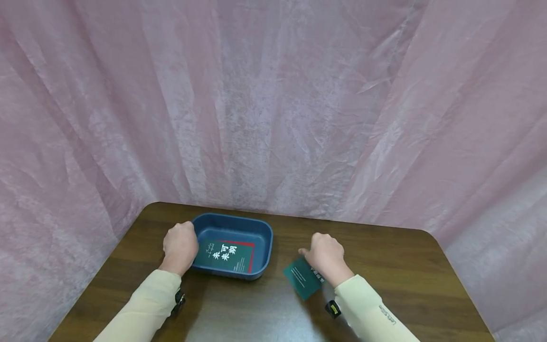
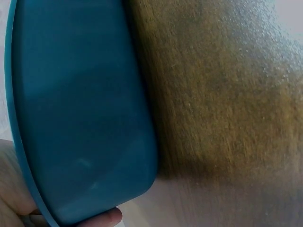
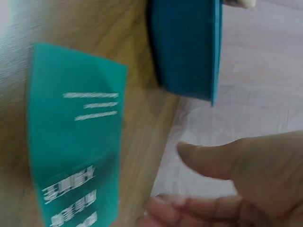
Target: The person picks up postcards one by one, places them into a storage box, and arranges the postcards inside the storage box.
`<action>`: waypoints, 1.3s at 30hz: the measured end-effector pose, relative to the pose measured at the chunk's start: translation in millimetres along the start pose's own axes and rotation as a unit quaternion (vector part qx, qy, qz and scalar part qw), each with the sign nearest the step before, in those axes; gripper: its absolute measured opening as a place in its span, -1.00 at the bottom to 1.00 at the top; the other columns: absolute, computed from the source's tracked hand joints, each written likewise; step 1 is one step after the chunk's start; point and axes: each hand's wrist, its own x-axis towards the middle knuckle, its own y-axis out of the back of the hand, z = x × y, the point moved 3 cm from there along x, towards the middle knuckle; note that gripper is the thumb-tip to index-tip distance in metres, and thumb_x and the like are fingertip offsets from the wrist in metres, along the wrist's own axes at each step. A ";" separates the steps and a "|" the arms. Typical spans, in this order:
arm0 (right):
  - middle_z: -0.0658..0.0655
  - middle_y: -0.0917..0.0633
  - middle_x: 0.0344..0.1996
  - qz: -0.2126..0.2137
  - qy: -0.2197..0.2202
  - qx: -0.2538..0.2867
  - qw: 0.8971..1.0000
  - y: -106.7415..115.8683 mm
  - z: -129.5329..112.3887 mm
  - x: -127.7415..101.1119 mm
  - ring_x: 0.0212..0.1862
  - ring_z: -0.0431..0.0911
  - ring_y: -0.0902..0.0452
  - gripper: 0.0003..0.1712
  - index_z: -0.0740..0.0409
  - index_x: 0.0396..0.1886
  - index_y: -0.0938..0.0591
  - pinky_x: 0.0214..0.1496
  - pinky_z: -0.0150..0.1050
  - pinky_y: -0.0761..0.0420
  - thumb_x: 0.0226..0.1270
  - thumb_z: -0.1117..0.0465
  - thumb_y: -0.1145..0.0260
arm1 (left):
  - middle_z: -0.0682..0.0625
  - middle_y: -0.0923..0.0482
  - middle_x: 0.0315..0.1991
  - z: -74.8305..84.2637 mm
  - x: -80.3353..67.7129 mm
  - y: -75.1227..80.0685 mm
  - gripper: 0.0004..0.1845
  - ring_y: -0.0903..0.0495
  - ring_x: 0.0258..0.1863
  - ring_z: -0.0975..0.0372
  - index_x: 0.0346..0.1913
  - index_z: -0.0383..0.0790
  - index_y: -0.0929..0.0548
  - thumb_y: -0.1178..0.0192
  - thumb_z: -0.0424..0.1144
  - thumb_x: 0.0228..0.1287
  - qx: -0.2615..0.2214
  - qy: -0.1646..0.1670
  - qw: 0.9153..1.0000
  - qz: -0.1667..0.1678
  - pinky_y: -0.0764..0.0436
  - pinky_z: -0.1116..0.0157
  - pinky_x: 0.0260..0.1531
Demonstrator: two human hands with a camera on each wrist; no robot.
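Lower centre of the head view: left hand (image 1: 181, 247) grips tray (image 1: 256, 227) rim; right hand (image 1: 326, 255), loose, over green card (image 1: 301, 278) — pinch its edge.

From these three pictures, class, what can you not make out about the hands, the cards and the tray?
- Head view: small print on the card in the tray is too small to read.
- Head view: the right hand covers part of the loose card; whether it touches the card is unclear.
- Right wrist view: the loose card's print is blurred.
- Left wrist view: the tray hides the left hand, apart from the fingertips at the edge.
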 end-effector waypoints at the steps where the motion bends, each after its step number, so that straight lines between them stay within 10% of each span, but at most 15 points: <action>1: 0.01 -0.47 -0.72 -0.014 -0.021 -0.020 0.999 -2.0 4.4 -2.3 -0.64 -0.11 -0.41 -0.48 0.06 -0.69 -0.50 -0.73 -0.20 -0.36 0.02 -0.27 -0.34 | -0.41 -0.62 -0.36 0.1 0.1 0.2 -0.79 -0.62 -0.54 -0.08 -0.22 -0.49 -0.62 -0.05 -0.39 0.23 0.001 0.000 1.000 -0.001 -0.51 0.01 -0.80; 9: 0.18 -0.63 -0.49 -0.104 -0.085 -0.142 0.981 -19.9 29.9 -15.7 -0.51 -0.01 -0.53 -0.04 0.24 -0.29 -0.65 -0.57 -0.09 -0.53 -0.18 -0.60 -0.16 | -0.41 -0.62 -0.37 -0.6 -1.3 -0.3 -0.78 -0.63 -0.55 -0.08 -0.21 -0.50 -0.61 -0.05 -0.39 0.24 0.005 0.000 1.000 -0.003 -0.55 -0.03 -0.75; 17: 0.16 -0.56 -0.61 -0.083 -0.093 -0.167 0.978 -33.4 40.0 -12.1 -0.59 -0.01 -0.50 0.03 0.26 -0.46 -0.61 -0.63 -0.12 -0.50 -0.39 -0.68 -0.16 | -0.42 -0.62 -0.37 -1.1 -1.6 -0.5 -0.78 -0.62 -0.56 -0.08 -0.21 -0.50 -0.62 -0.05 -0.38 0.24 0.005 0.000 1.000 0.003 -0.52 0.00 -0.80; 28: 0.10 -0.59 -0.57 -0.049 -0.094 -0.034 0.994 -33.4 48.5 1.1 -0.50 -0.05 -0.49 -0.13 0.13 -0.42 -0.58 -0.64 -0.16 -0.42 -0.63 -0.46 -0.50 | -0.42 -0.62 -0.37 -1.1 -1.0 -2.8 -0.77 -0.63 -0.50 -0.12 -0.22 -0.48 -0.62 0.01 -0.40 0.26 0.002 0.000 1.000 0.006 -0.49 0.01 -0.80; 39: 0.10 -0.54 -0.47 -0.101 -0.092 0.071 0.988 -33.4 56.0 11.8 -0.40 -0.01 -0.41 -0.25 0.17 -0.39 -0.52 -0.45 -0.17 -0.39 -0.60 -0.12 -0.67 | -0.41 -0.62 -0.35 -0.8 -2.2 -3.3 -0.78 -0.58 -0.57 -0.03 -0.18 -0.49 -0.61 -0.05 -0.39 0.25 0.007 0.003 1.000 -0.007 -0.52 0.01 -0.79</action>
